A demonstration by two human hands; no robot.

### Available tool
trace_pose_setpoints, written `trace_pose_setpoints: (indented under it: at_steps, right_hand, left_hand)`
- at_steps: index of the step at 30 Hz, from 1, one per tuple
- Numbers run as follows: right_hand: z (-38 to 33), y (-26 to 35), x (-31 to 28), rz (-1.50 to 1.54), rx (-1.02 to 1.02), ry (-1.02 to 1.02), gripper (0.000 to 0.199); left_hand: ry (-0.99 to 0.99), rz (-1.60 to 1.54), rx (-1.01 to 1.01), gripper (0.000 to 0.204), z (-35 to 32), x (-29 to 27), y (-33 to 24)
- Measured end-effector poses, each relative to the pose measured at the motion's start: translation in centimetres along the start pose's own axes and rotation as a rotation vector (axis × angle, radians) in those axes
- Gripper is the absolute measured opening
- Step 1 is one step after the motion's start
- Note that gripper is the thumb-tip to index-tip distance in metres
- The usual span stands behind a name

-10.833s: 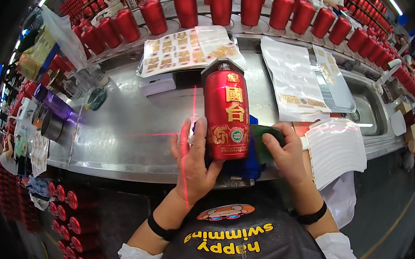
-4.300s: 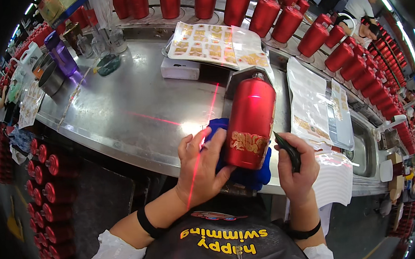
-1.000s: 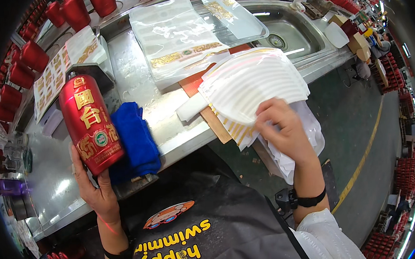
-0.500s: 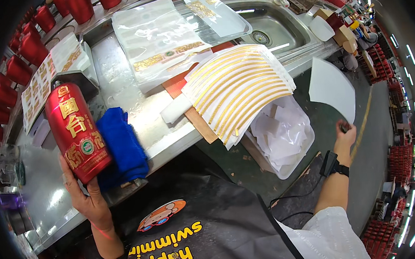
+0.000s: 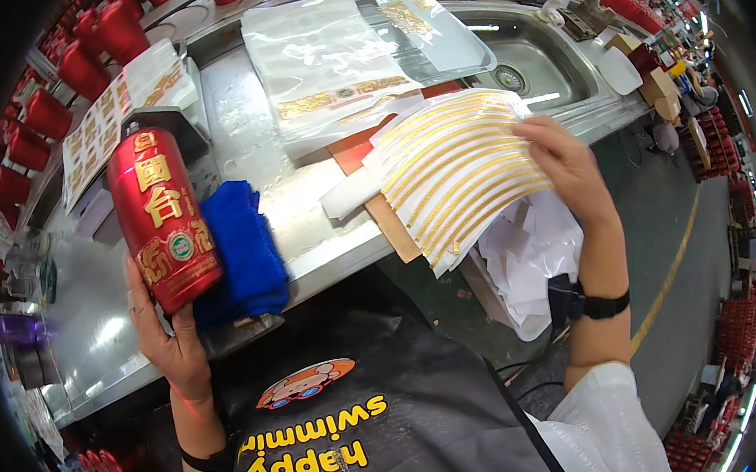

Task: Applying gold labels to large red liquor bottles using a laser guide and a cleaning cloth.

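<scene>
My left hand point(image 5: 168, 337) grips the base of a tall red bottle point(image 5: 162, 222) with gold characters and holds it upright over the metal counter point(image 5: 248, 113). A blue cloth point(image 5: 242, 251) lies on the counter right beside the bottle. My right hand point(image 5: 568, 163) rests on the right edge of a white sheet of curved gold strip stickers point(image 5: 457, 172), which lies on a brown board point(image 5: 396, 235) at the counter's front edge.
Clear plastic bags with gold print point(image 5: 328, 58) lie behind the sticker sheet, a steel sink point(image 5: 524, 56) to their right. Label sheets point(image 5: 108, 128) lie at the back left. Rows of red bottles point(image 5: 40, 112) line the far side. White backing papers point(image 5: 536, 263) hang below the counter.
My right hand swung out to the right over the floor, then came back onto the gold-strip sheet. My left hand still holds the red bottle by the blue cloth.
</scene>
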State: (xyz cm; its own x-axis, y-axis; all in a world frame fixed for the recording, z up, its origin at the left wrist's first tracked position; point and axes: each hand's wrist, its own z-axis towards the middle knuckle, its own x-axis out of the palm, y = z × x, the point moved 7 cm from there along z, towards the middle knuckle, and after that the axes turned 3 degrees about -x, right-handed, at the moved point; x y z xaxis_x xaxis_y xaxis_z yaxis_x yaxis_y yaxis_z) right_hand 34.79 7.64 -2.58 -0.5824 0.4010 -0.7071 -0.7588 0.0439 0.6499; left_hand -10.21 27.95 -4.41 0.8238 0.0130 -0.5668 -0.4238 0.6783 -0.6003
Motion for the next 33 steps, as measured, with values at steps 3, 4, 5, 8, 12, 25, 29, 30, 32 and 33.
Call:
trace_pose_setpoints:
  at_steps: [3,4,5,8,12,25,29,30,32,33]
  right_hand:
    - [6.9,4.8,6.4,-0.212,-0.299,0.183,0.037]
    - [8.6,4.6,8.4,-0.305,-0.263,0.264,0.039]
    - [9.7,3.9,9.9,-0.410,-0.183,0.367,0.042]
    - [11.8,2.1,11.3,-0.492,-0.031,0.465,0.043]
    - [12.6,2.4,10.9,-0.447,-0.062,0.545,0.034]
    - [11.9,4.5,13.4,-0.417,-0.142,0.495,0.023]
    - [11.2,4.7,13.1,-0.433,-0.106,0.431,0.015]
    - [11.1,4.8,13.1,-0.419,-0.112,0.427,0.017]
    - [10.8,4.7,13.0,-0.402,-0.117,0.423,0.020]
    - [10.9,4.9,12.8,-0.379,-0.146,0.372,0.013]
  left_hand:
    - [0.016,0.050,0.006,0.062,0.0,0.0,-0.3]
    - [0.000,0.055,0.005,0.062,0.0,-0.2,-0.4]
    - [0.014,0.078,0.003,0.063,0.0,-0.1,-0.4]
    - [0.010,0.121,-0.007,0.066,0.0,-0.2,-0.5]
    - [0.012,0.088,-0.034,0.067,0.0,-0.1,-0.2]
    - [0.052,-0.004,-0.012,0.062,0.1,0.5,-0.1]
    - [0.036,0.004,-0.010,0.064,0.1,0.4,0.0]
    - [0.014,0.041,-0.002,0.064,0.1,0.3,0.1]
    - [0.025,0.009,-0.020,0.065,0.1,0.4,0.3]
    - [0.024,-0.009,-0.025,0.065,0.1,0.4,0.4]
